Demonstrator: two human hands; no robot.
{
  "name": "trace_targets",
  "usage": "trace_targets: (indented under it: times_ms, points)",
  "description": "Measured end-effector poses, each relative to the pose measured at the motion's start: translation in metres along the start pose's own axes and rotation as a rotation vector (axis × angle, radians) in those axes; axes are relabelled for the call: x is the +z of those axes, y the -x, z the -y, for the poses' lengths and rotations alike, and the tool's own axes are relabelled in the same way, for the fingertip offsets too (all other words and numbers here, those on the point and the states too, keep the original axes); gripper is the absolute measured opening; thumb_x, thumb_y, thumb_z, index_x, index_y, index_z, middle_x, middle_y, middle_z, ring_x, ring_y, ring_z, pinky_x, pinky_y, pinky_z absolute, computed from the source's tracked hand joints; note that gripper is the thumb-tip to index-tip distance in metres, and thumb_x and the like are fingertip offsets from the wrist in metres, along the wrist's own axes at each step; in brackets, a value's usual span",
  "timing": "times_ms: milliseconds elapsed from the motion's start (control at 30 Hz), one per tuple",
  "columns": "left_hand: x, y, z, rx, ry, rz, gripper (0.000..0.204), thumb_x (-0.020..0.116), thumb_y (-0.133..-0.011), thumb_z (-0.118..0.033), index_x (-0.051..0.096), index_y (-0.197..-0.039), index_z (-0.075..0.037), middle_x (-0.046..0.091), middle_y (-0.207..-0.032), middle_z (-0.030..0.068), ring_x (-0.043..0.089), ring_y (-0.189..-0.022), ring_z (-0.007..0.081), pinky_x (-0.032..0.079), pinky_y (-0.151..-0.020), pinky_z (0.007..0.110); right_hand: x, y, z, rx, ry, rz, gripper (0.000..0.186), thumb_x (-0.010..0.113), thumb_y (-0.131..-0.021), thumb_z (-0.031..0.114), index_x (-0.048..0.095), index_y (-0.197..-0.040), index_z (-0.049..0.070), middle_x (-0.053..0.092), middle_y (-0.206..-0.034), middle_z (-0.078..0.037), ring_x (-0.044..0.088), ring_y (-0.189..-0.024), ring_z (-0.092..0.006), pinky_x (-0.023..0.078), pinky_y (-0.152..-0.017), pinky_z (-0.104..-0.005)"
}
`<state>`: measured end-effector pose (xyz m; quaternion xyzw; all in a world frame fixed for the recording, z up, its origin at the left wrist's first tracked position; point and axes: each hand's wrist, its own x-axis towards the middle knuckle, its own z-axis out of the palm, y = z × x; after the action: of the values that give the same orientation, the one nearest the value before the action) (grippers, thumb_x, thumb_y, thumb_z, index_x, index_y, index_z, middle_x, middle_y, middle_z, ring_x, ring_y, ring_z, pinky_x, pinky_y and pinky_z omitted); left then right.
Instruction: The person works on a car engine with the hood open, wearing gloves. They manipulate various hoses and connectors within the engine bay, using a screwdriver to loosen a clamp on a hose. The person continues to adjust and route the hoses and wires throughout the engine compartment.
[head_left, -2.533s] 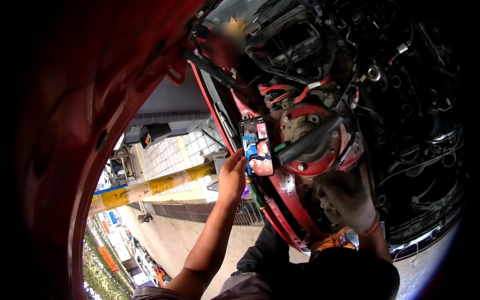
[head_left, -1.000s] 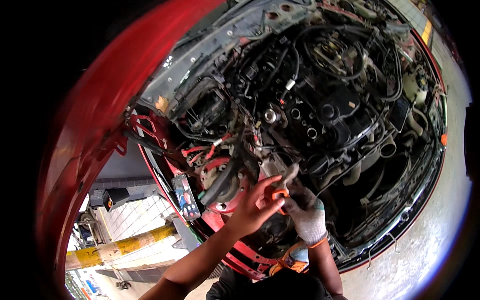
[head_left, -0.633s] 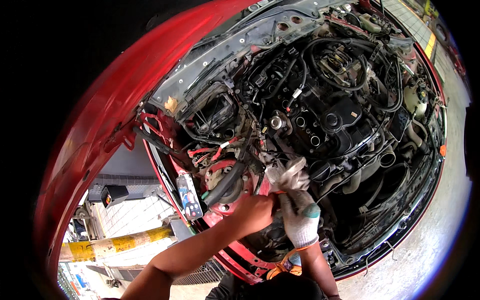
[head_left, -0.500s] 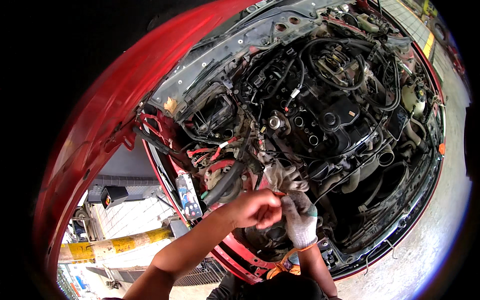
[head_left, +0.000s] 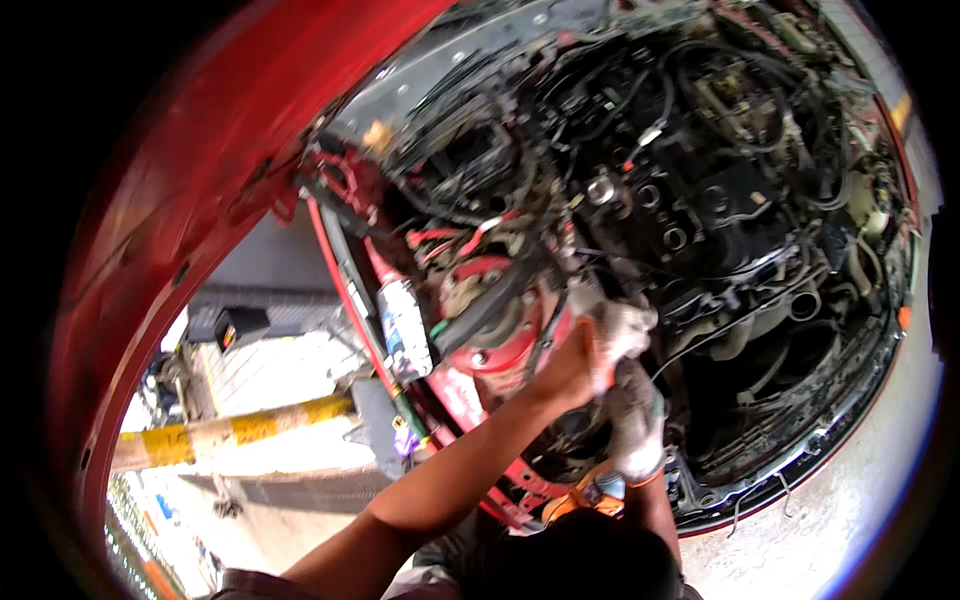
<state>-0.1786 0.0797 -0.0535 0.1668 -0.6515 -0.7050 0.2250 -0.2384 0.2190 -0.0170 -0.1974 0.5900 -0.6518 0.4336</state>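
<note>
My bare left hand [head_left: 575,370] is at the orange cuff of a loose off-white glove [head_left: 625,325], its fingers partly hidden in it and blurred. My right hand [head_left: 635,420], in a grey-white knit glove, is closed on that glove's cuff, just below it. Both are over the red strut tower [head_left: 478,360] in the engine bay. A phone [head_left: 405,325] with a lit screen lies left of the tower, beside a black hose [head_left: 475,310].
A raised red hood [head_left: 180,180] arches over the left. The engine [head_left: 720,220], with hoses and wires, fills the upper right. Beyond the red fender [head_left: 350,310] are a yellow beam [head_left: 230,430] and tiled floor. An orange object [head_left: 590,490] sits at the front edge.
The view has shifted since half a second ago. My left fingers, curled below the loose glove then, are now up at its cuff. Earlier my left hand was at the phone.
</note>
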Motion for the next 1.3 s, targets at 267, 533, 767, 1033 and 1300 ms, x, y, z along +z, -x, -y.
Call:
trace_targets:
  times_ms: [267,533,767,1033,1300]
  points:
    - [0.016,-0.035,-0.069,-0.236,-0.284,0.091,0.019,0.058,-0.086,0.000,0.070,-0.097,-0.008,0.070,-0.109,0.0083,0.067,-0.098,0.0211,0.050,-0.089,0.031,-0.001,0.011,-0.015,-0.059,0.052,0.125,0.055,0.056,-0.085,0.028,0.056,-0.129,-0.004,0.065,-0.120,-0.012,0.060,-0.113,-0.0193,0.046,-0.097,-0.0328]
    - [-0.003,-0.034,-0.027,-0.048,-0.260,0.088,0.020,0.057,-0.092,-0.010,0.062,-0.110,-0.003,0.071,-0.092,0.0114,0.068,-0.081,0.0182,0.051,-0.072,0.031,0.015,-0.012,0.015,-0.319,0.540,0.187,0.043,0.059,-0.079,0.014,0.062,-0.117,-0.006,0.067,-0.104,-0.020,0.067,-0.091,-0.0334,0.052,-0.083,-0.0374]
    - [-0.012,-0.012,-0.022,-0.119,0.194,0.284,0.060,0.027,-0.111,-0.038,0.049,-0.132,0.014,0.069,-0.120,0.0163,0.057,-0.127,0.0234,0.037,-0.114,0.035,0.019,-0.019,0.025,-0.278,0.386,0.264,0.022,0.075,-0.082,0.004,0.068,-0.102,-0.001,0.070,-0.094,-0.012,0.069,-0.087,-0.0206,0.054,-0.077,-0.0318]
    - [-0.011,-0.023,-0.031,-0.422,1.315,0.028,0.062,0.038,-0.104,-0.051,0.051,-0.142,-0.003,0.046,-0.148,0.0223,0.049,-0.133,0.0358,0.027,-0.121,0.048,0.005,-0.018,0.028,0.135,-0.117,-0.093,0.014,0.058,-0.096,0.009,0.063,-0.104,-0.001,0.066,-0.090,-0.003,0.059,-0.084,-0.0098,0.050,-0.077,-0.0263]
    - [0.014,-0.048,-0.058,-0.304,1.255,0.015,0.086,0.027,-0.098,-0.071,0.017,-0.160,-0.013,0.034,-0.150,0.0309,0.027,-0.144,0.0459,0.009,-0.125,0.056,-0.010,-0.006,-0.022,0.231,-0.220,0.318,0.050,0.062,-0.102,0.032,0.055,-0.134,-0.005,0.066,-0.123,-0.013,0.060,-0.112,-0.0198,0.047,-0.099,-0.0349]
